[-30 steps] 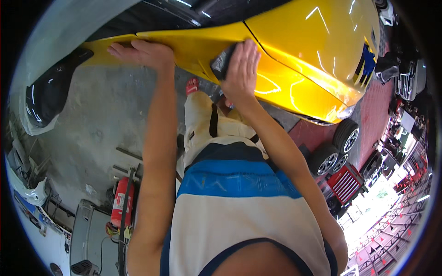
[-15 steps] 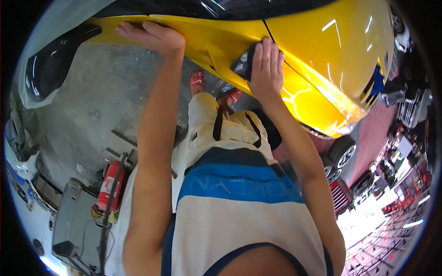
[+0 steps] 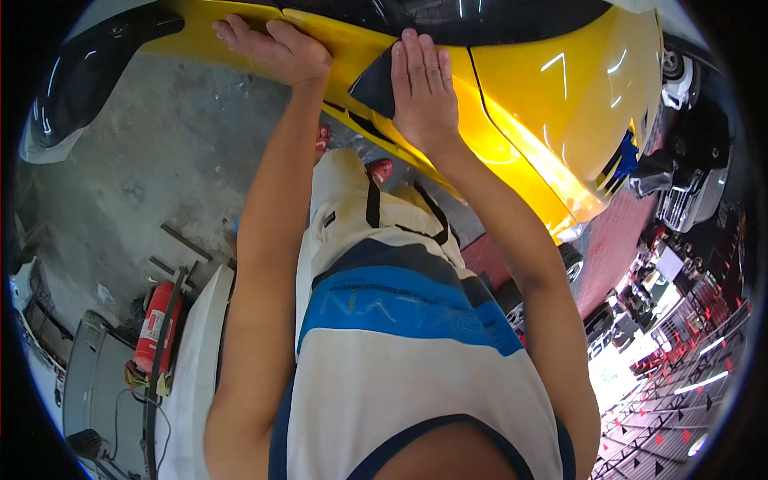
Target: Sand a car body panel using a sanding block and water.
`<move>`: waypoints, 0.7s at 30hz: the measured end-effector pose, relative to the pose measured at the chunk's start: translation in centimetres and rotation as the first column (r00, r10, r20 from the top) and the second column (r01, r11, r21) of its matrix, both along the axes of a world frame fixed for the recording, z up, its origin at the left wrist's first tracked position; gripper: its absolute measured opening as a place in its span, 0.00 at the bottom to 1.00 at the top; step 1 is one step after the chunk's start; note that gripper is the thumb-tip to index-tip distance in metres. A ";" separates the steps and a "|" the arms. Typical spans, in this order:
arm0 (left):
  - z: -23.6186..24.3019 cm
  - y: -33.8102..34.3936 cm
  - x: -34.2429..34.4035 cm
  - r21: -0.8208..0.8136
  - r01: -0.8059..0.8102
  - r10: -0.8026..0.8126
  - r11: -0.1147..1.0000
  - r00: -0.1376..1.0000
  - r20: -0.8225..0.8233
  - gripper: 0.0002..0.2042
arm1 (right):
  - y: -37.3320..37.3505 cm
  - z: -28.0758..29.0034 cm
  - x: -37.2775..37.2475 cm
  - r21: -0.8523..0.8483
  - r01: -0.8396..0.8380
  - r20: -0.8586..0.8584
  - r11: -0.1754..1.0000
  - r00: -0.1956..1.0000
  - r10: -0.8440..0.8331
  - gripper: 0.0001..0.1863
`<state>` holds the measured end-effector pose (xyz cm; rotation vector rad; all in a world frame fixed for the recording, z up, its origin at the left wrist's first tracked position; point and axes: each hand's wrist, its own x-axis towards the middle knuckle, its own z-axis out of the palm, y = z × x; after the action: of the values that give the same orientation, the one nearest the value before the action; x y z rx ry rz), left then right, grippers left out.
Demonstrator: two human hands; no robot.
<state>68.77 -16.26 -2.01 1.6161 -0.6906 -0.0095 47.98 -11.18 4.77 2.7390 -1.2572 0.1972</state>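
Observation:
My right hand (image 3: 426, 94) lies against a glossy yellow car body panel (image 3: 352, 52), its fingers straight and close together. Under its palm is a dark sheet (image 3: 374, 86), with one pointed corner sticking out on the left; whether it is cloth or sandpaper I cannot tell. Further left, my left hand (image 3: 276, 50) rests on the same panel near the top edge, fingers stretched out and nothing in them. A dark window (image 3: 448, 22) borders the panel on the far side. Right of my right hand, a seam separates it from another yellow section (image 3: 544, 88).
A black side mirror (image 3: 80, 84) juts out at the left. Behind my left arm are a red fire extinguisher (image 3: 156, 328) and a grey panel-like part (image 3: 100, 376). Metal bars (image 3: 186, 242) lie on the concrete floor (image 3: 184, 152). Another car (image 3: 692, 168) stands at the far right.
My right hand has slid left and away from me along the panel, carrying the dark sheet with it. The left hand stays on the panel, and the whole view has shifted.

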 end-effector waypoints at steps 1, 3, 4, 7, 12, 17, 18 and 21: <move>-0.2 -0.2 0.2 0.043 -0.017 0.016 0.999 0.999 0.035 0.33 | -0.7 0.1 0.5 0.009 -0.052 -0.010 0.999 0.999 0.052 0.30; -0.9 0.8 0.7 0.063 -0.041 0.037 0.997 0.997 0.065 0.34 | -1.5 0.8 -3.0 0.092 -0.164 -0.052 0.982 0.984 0.169 0.32; -1.0 0.7 1.3 0.072 -0.049 0.042 0.996 0.994 0.102 0.34 | -0.7 0.3 -5.1 0.029 -0.169 -0.066 0.985 0.983 0.171 0.32; 0.2 0.3 0.6 0.055 -0.013 0.008 0.998 0.996 0.085 0.33 | -0.6 -0.1 -4.3 0.000 -0.139 -0.055 0.990 0.989 0.139 0.33; -0.2 0.4 0.4 0.094 -0.117 0.095 0.989 0.974 0.208 0.30 | -1.9 0.3 -0.1 0.107 -0.249 -0.044 0.963 0.966 0.254 0.34; 1.2 0.9 0.1 0.124 -0.101 0.082 0.987 0.985 0.151 0.30 | -0.8 0.6 -4.7 0.062 -0.203 -0.042 0.977 0.978 0.206 0.33; 1.4 1.0 0.0 0.144 -0.094 0.071 0.985 0.985 0.156 0.30 | -0.6 0.2 -3.3 0.099 -0.162 -0.014 0.982 0.986 0.164 0.33; -2.0 0.8 1.6 0.247 -0.247 0.083 0.937 0.844 0.530 0.31 | -1.9 0.1 4.5 -0.027 -0.235 -0.045 0.972 0.971 0.234 0.34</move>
<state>70.36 -15.47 -4.04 2.0022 -0.9894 0.4844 52.48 -13.12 4.87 2.8429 -0.9094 0.1787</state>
